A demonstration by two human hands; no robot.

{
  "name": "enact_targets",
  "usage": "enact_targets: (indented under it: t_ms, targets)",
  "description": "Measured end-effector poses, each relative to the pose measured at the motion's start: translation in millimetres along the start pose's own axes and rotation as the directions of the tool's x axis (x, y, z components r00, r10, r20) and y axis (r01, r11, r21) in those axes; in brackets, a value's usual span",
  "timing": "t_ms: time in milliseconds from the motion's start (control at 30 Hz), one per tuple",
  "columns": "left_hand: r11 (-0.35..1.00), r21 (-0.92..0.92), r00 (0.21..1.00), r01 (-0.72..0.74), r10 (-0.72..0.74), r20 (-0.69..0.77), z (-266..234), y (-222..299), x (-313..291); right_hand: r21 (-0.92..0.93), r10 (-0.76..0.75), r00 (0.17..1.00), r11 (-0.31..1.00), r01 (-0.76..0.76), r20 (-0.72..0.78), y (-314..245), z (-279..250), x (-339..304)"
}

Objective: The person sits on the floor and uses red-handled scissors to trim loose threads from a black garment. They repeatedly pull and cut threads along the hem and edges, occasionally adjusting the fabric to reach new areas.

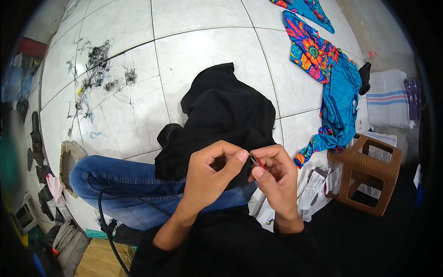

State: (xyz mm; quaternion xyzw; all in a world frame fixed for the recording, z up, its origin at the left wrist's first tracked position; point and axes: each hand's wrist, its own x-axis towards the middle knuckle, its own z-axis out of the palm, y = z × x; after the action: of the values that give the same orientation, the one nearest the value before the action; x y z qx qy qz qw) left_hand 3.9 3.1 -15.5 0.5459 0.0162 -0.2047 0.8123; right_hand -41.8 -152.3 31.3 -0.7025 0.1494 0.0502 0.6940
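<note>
My right hand (280,181): fingertips closed on a small red-and-metal tool (260,163). My left hand (208,168): thumb and forefinger pinched together beside its tip; I cannot tell what they grip. Black fabric piece (226,113): draped over my blue denim trousers (129,194) and the floor, below and beyond my hands. Containers, near right: crumpled white plastic bag (314,194) with dark writing, contents hidden; brown plastic frame with squarish openings (369,165), white material visible through them. Far right: white bundle with coloured stripes (387,111). Edges: white tile floor (207,48) spreads beyond the fabric, between tangled dark threads (98,55) left and turquoise floral clothing (339,97) right.
</note>
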Motion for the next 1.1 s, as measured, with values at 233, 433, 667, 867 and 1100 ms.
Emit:
enact_targets:
  t_ms: [233,433,667,867,1100]
  targets:
    - [0.985,-0.056,0.982,0.164,-0.158,0.098,-10,4,2,-0.740,-0.795,0.510,0.118,0.662,0.329,24,-10,11]
    - [0.970,-0.159,0.980,0.185,-0.170,0.104,-8,-1,3,-0.362,-0.322,0.946,0.878,0.314,0.040,15,-8,5]
    - [0.984,-0.048,0.982,0.170,-0.165,0.090,-7,2,4,-0.754,-0.703,0.542,0.014,0.657,0.460,14,-19,9]
    - [0.983,-0.029,0.983,0.180,-0.179,0.032,-8,3,2,-0.683,-0.676,0.678,0.352,0.640,0.288,5,-24,21]
    - [0.989,-0.031,0.990,0.143,-0.142,0.010,-3,17,-2,-0.565,-0.457,0.889,0.731,0.383,0.011,-3,-14,2]
